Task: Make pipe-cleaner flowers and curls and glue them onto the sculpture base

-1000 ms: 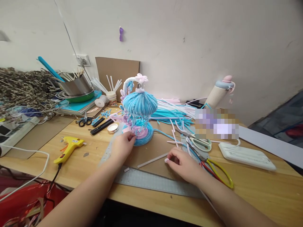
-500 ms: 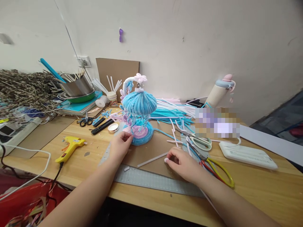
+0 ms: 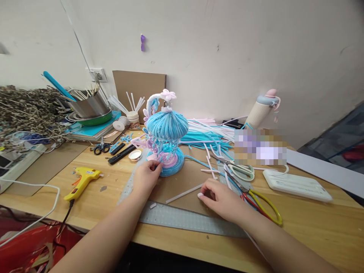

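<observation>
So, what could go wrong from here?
The left hand is at the coiled base of the blue craft piece, so a nudge might shift it. The yellow glue gun has a cord hanging over the table's edge; a snag could drag it off. The right forearm lies beside the yellow-handled tool and might knock it.

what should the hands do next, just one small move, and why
I'd probably have the left hand gently press the pink piece toward the blue coiled base: it is right at both, while the right hand sits apart from the base, beside the pale strip.
</observation>
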